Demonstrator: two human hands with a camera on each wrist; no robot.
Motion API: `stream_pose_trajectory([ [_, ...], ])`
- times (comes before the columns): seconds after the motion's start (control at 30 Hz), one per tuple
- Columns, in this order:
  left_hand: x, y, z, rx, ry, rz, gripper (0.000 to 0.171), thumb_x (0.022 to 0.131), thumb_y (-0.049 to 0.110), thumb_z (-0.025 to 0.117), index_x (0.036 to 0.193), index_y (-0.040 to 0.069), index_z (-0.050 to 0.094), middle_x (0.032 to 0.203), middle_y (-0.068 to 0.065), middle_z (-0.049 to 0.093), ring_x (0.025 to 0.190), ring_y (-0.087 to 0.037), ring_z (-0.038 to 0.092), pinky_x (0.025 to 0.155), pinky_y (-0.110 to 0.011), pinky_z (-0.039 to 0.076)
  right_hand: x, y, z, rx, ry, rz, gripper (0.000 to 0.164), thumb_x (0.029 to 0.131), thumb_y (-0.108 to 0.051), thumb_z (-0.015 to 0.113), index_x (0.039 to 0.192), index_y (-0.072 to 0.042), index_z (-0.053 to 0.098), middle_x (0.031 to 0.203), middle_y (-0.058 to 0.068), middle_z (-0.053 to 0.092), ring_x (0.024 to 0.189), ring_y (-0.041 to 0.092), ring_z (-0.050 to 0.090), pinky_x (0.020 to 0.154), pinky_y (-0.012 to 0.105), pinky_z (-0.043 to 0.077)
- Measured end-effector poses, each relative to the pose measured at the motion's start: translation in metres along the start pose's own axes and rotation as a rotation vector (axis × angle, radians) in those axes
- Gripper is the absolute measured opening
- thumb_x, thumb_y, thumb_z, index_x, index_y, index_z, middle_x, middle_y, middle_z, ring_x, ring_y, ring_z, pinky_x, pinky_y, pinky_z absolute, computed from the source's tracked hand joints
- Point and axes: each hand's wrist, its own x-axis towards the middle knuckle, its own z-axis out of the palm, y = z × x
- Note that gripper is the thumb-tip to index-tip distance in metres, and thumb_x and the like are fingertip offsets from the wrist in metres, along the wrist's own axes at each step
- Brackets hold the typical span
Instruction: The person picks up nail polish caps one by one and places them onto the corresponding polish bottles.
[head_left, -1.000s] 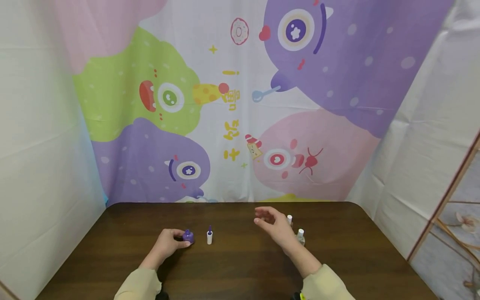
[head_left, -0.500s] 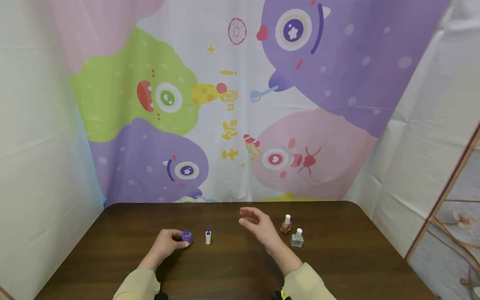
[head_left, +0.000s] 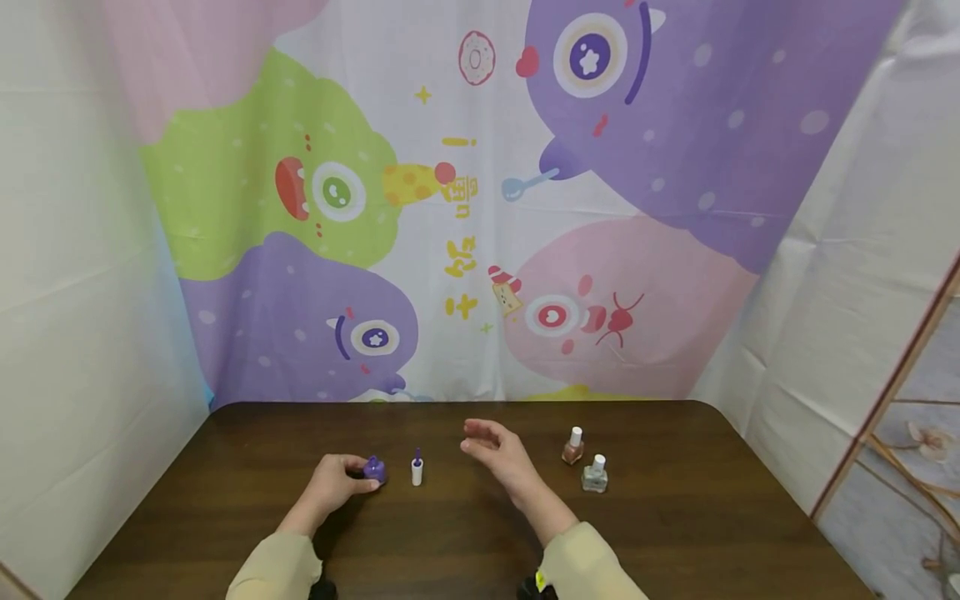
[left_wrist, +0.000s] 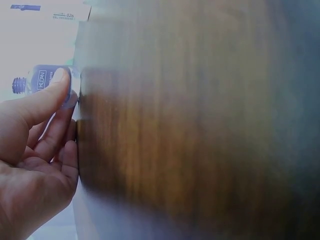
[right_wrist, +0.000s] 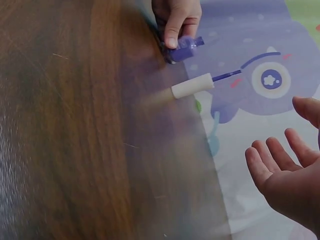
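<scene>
My left hand [head_left: 332, 487] pinches a purple nail polish bottle [head_left: 375, 472] between thumb and fingers at the left of the table. The bottle stands upright with its cap off; in the left wrist view its threaded neck [left_wrist: 19, 85] shows bare. Just right of it the white nail polish cap [head_left: 417, 473] stands on its top end, its purple brush [right_wrist: 227, 75] pointing up. My right hand [head_left: 504, 463] hovers to the right of that cap, fingers relaxed and apart, holding nothing.
Two white-capped nail polish bottles stand on the right: a brown one [head_left: 573, 451] and, nearer to me, a pale glittery one [head_left: 595, 478]. The dark wooden table [head_left: 450, 542] ends at a cartoon-printed curtain [head_left: 480, 358] behind.
My right hand has moved left, away from the two capped bottles and closer to the upturned cap, uncovering both bottles. The left hand keeps its hold on the purple bottle.
</scene>
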Motion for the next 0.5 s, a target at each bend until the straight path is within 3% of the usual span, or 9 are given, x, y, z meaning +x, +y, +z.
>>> stream_pose_trajectory([
  [0.23, 0.000, 0.000, 0.000, -0.003, -0.001, -0.008, 0.030, 0.073, 0.009, 0.080, 0.097, -0.006, 0.068, 0.103, -0.020, 0.066, 0.107, -0.040, 0.055, 0.091, -0.051, 0.044, 0.016, 0.032, 0.008, 0.031, -0.026, 0.055, 0.045, 0.088, -0.011, 0.065, 0.127, 0.005, 0.051, 0.128, 0.023, 0.053, 0.113, 0.029, 0.057, 0.097, 0.040, 0.044],
  [0.5, 0.000, -0.001, 0.000, -0.017, -0.004, -0.011, 0.029, 0.073, 0.008, 0.080, 0.097, -0.005, 0.069, 0.102, -0.018, 0.067, 0.104, -0.038, 0.057, 0.089, -0.049, 0.046, 0.019, 0.041, 0.022, 0.059, -0.081, 0.116, 0.053, 0.087, -0.013, 0.066, 0.131, 0.007, 0.046, 0.131, 0.025, 0.050, 0.109, 0.025, 0.059, 0.095, 0.037, 0.046],
])
